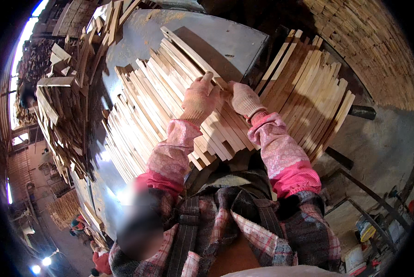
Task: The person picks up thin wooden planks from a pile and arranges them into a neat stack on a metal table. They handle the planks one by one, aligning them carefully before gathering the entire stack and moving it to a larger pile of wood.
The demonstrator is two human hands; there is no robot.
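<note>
2 knit work gloves, pale with a pinkish tint: left hand (pixel 198 99), right hand (pixel 244 98). Pink floral oversleeves (pixel 281 152) over both forearms, gathered at the wrist, banded in brighter pink at the upper end. Plaid flannel shirt (pixel 262 235) in red, grey and white. Dark striped straps (pixel 186 235) across the chest.

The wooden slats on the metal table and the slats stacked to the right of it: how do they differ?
The slats on the metal table lie fanned and loose, pale and brightly lit; both gloved hands, left hand and right hand, rest on them. The slats stacked to the right lie neater, look browner in shade, and no hand touches them. Both are thin, long wooden strips.
</note>
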